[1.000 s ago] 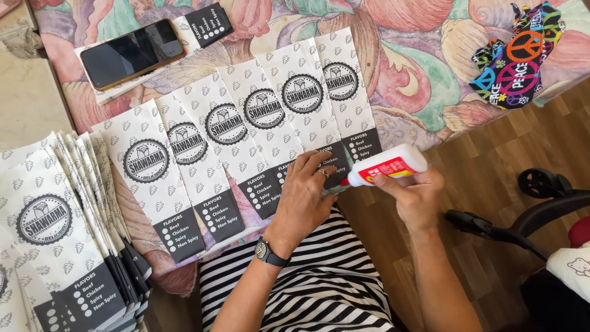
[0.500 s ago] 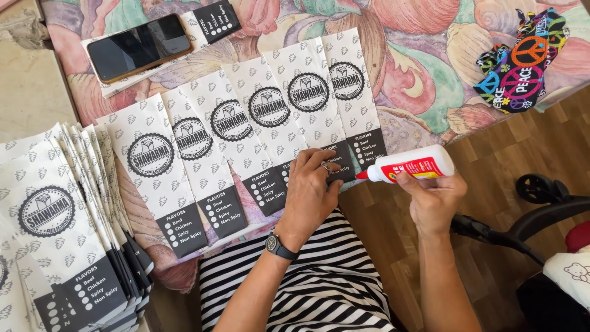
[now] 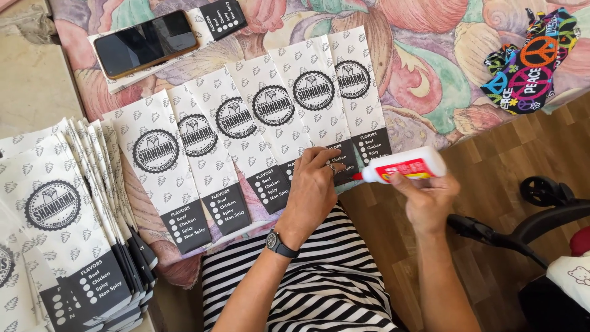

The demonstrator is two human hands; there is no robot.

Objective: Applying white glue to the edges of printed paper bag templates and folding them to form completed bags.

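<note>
White glue bottle [image 3: 409, 168] gripped in right hand [image 3: 427, 200], its red nozzle now drawn closer to fanned paper sleeves [image 3: 270, 132]. Left hand [image 3: 312, 190] lies open, holding nothing, pressing sleeve bottoms flat.

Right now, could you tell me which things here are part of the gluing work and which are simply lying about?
In use:
- glue bottle, held in the right hand, nozzle at the bags
- fanned row of paper bags, the left hand pressing on them
- stack of bags at the left

Lying about:
- phone
- patterned cloth
- chair on the floor
</note>
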